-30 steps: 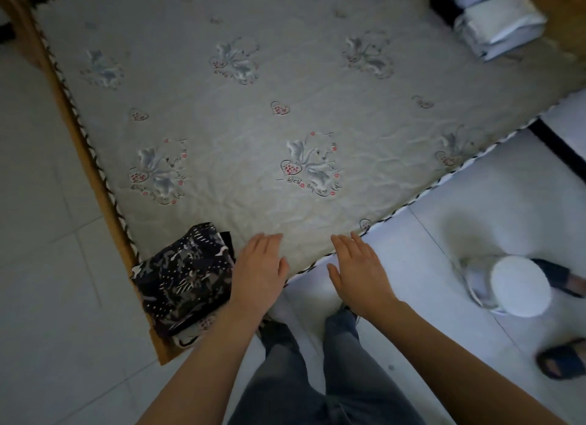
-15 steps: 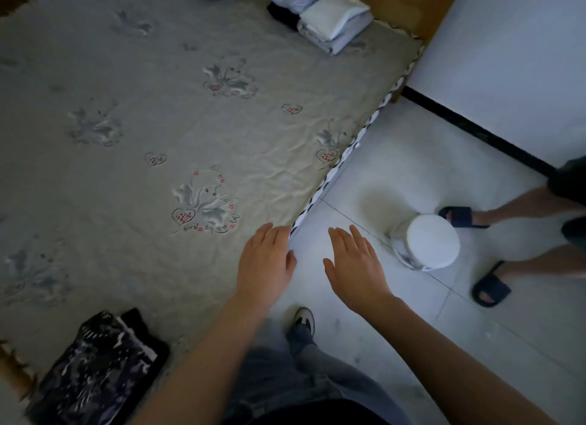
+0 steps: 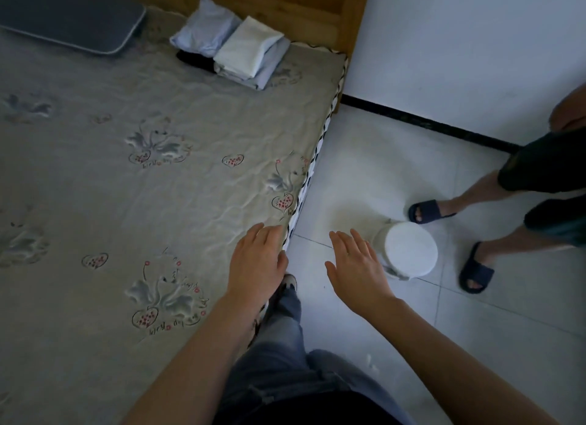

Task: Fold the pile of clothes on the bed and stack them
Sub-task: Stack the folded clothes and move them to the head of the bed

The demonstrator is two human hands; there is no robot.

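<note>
- Two bare hands reach forward, palms down, fingers straight, each holding nothing.
- At far left, a dark pillow (image 3: 68, 21) lies at the head of the bed (image 3: 95, 202).
- Folded clothes (image 3: 234, 48) sit stacked near the bed's far right corner, well apart from both hands.
- Left hand (image 3: 257, 264) hovers over the mattress edge.
- Right hand (image 3: 356, 270) hangs above the floor, beside a white bin (image 3: 409, 250).
- Another person's sandalled feet (image 3: 475, 267) stand at right.

A dark blue-grey pillow (image 3: 68, 17) lies at the head of the mattress, against the wooden headboard (image 3: 304, 9). On the white tiled floor (image 3: 364, 170) stands a white round-topped stool (image 3: 409, 251). Just beside it stands a second person in dark shorts (image 3: 545, 167) and navy slide sandals (image 3: 426, 211). A black skirting strip (image 3: 421, 124) edges the white wall (image 3: 459, 44).
</note>
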